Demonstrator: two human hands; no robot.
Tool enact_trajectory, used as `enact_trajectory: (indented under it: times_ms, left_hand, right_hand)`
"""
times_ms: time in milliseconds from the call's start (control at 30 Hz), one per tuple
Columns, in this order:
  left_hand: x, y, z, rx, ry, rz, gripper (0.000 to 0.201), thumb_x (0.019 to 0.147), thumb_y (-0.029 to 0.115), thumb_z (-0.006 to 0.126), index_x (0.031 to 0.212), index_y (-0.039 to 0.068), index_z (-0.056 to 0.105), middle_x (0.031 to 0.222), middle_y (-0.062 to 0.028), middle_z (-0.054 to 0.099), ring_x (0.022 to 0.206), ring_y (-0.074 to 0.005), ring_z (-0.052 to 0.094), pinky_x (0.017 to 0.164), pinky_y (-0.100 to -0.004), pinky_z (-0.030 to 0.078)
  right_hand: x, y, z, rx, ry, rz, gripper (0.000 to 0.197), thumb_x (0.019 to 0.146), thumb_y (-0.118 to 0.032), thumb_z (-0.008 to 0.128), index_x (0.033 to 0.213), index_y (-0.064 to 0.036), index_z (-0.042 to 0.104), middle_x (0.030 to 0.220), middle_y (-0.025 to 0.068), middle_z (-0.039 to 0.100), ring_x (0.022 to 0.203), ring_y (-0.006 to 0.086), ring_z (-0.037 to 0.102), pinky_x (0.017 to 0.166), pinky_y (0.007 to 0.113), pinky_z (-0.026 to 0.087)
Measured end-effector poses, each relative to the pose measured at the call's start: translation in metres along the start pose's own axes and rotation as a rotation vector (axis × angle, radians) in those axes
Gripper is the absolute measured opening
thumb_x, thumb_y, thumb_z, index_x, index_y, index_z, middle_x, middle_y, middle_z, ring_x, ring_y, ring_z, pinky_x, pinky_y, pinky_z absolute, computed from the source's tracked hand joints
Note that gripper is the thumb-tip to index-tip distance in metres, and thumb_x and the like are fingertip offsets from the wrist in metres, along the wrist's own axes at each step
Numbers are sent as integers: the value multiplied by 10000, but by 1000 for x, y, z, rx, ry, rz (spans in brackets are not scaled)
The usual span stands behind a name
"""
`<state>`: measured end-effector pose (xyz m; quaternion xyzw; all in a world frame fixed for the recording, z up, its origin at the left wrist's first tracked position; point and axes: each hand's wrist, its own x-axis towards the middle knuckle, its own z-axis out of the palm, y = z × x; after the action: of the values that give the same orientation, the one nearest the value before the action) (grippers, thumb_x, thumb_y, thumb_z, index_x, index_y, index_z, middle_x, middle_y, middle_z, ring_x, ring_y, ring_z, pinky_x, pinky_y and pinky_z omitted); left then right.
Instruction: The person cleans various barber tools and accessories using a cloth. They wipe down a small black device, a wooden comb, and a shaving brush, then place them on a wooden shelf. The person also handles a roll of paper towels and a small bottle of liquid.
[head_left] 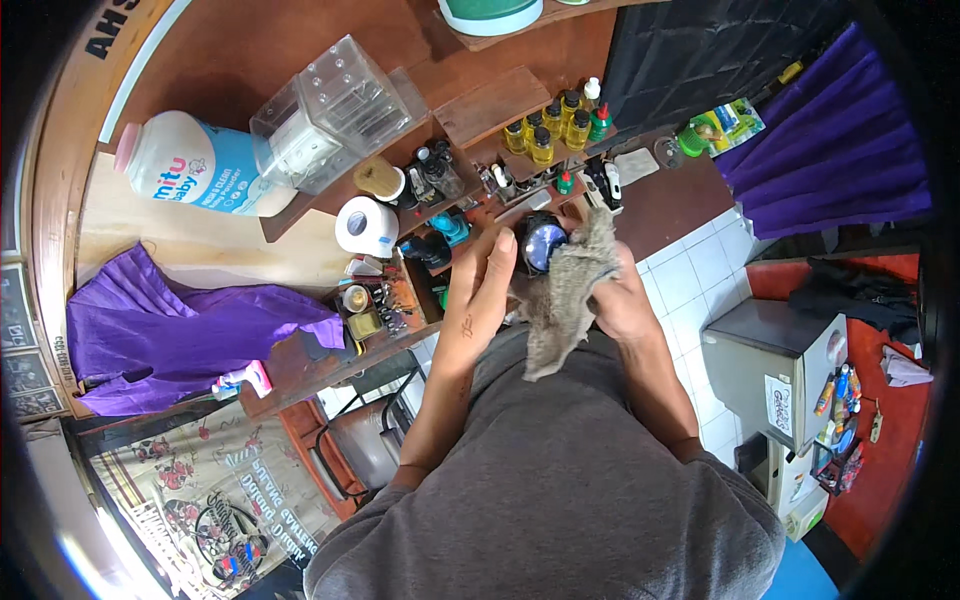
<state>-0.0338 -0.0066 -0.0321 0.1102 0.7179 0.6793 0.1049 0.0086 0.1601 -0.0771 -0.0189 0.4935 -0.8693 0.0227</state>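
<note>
Seen from above at a cluttered wooden workbench (200,262): left hand (480,290) cupped against a small round dark object with a blue, glossy face (543,243), fingers extended and only lightly curled along its side, steadying rather than clamping. Right hand (620,300) closed around a grey, frayed cloth (565,300), fingers bunched in the fabric, one end pressed to the round object's right side and the loose end hanging toward the grey-shirted chest. Round object held just above the near edge of the bench, between both hands, exact kind too small to tell.

Judged from the pose, a wiping step in hand: best done with the steadying hand firm behind the object, the cloth folded to a clean patch, strokes kept short, and the trailing end kept off the bench clutter.

On the bench: row of small yellow bottles (548,128) at the back, roll of white tissue (366,226), clear plastic box (330,112), large white and blue powder bottle (195,165) lying on its side, purple cloth (170,335) draped at the left, assorted small tools and parts between.

Beyond: white tiled floor (700,290), a grey boxy appliance (775,365) to the right, purple curtain (840,140) above it, red flooring at the far right.
</note>
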Motion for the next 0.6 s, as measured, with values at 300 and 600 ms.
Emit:
enact_trajectory:
  times_ms: [300,600]
  left_hand:
    - [15,-9,11,-684,-7,-218,245,970,129,551,1164,-16,594,1108,-79,648,976,-139,617,869,-288,496]
    - [79,-28,-8,-605,339,-79,233,904,111,662,1106,6,615,981,-38,655,861,-113,620,737,-272,511]
  right_hand:
    - [16,-23,11,-809,184,-325,312,719,-18,666,1028,20,646,937,159,670,879,291,671,791,336,502]
    - [18,-24,-31,-416,475,-247,331,821,83,474,1118,8,596,985,49,648,902,124,605,822,262,477]
